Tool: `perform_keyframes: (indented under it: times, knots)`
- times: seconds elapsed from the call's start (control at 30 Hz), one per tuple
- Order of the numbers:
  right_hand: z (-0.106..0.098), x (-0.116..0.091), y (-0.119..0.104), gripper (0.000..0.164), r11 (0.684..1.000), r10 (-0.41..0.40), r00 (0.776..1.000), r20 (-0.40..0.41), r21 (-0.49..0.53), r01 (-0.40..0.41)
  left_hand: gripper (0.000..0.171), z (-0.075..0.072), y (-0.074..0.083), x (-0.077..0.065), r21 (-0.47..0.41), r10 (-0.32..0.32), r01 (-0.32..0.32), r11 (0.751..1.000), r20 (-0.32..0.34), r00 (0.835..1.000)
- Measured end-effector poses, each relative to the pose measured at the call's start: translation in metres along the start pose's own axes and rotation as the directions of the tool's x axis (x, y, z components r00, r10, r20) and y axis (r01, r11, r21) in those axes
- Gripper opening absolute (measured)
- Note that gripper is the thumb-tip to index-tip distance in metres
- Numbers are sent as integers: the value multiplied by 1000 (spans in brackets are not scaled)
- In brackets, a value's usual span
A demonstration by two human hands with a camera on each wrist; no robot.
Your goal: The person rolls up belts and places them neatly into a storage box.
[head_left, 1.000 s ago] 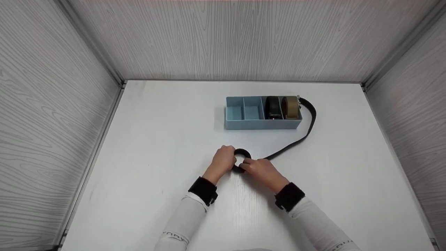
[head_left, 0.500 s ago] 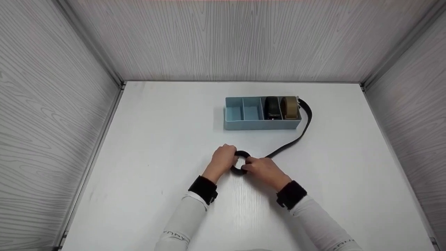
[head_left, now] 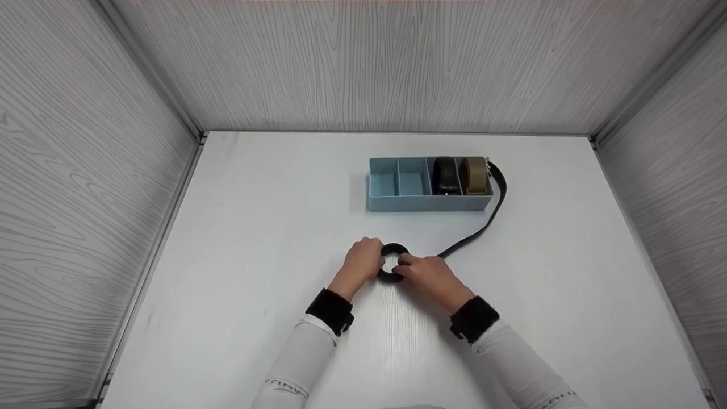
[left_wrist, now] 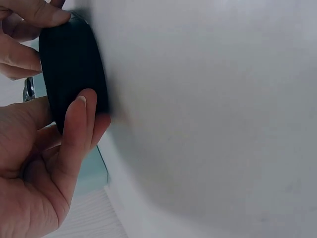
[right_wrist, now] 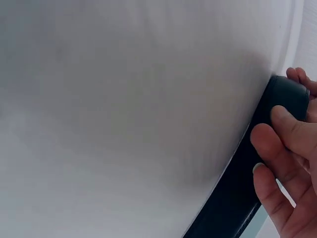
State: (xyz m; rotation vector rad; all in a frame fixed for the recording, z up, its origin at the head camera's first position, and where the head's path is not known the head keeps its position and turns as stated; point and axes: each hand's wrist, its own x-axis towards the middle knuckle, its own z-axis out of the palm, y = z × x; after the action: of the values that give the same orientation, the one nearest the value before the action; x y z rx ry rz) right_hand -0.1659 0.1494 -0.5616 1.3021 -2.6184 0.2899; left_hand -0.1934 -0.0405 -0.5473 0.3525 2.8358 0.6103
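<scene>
A black belt (head_left: pixel 395 248) stands on its edge on the table, partly wound into a ring. My left hand (head_left: pixel 363 260) holds the ring's left side, thumb inside and fingers outside, as the left wrist view shows on the coiled belt (left_wrist: pixel 69 69). On the other side my right hand (head_left: pixel 433 276) pinches the coil where the unwound strap leaves it. In the right wrist view its fingers lie along the belt (right_wrist: pixel 225 203). The loose strap (head_left: pixel 480 232) curves back and right to a metal buckle (head_left: pixel 488 166) beside the box's right end.
Behind the hands stands a blue box (head_left: pixel 426 203) divided into compartments. A rolled black belt (head_left: pixel 446 173) and a rolled tan belt (head_left: pixel 476 175) sit in its two right compartments; the two left ones hold nothing. Grey wood-grain panels (head_left: pixel 363 68) border the white table (head_left: pixel 272 193).
The loose strap's curve has drawn in to the left, closer to the box. Both hands have stayed at the coil, with only small shifts of the right hand.
</scene>
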Motion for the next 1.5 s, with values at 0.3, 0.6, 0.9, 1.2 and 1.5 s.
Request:
perform_keyframes:
  times: [0.3, 0.6, 0.9, 1.2, 1.5]
  knots:
    - [-1, -3, 9, 11, 1000, 1, 1000, 10, 24, -1, 9, 6, -1, 3, 18, 30, -30, 999, -15, 999]
    - [1, 4, -3, 10, 1000, 23, 1000, -3, -20, -24, 5, 8, -2, 1, -85, -18, 11, 996, -83, 996]
    - [2, 3, -5, 9, 999, 39, 999, -12, -17, -39, 8, 4, -2, 5, 2, 42, -42, 999, -9, 999]
    - [-1, -1, 4, 13, 1000, 31, 999, 20, 7, -31, 13, 0, -4, 5, 65, 134, -134, 989, 3, 991]
    - [3, 3, -8, 5, 999, 39, 999, -4, -20, -39, 8, 6, 0, -3, -30, 53, -54, 998, -31, 998]
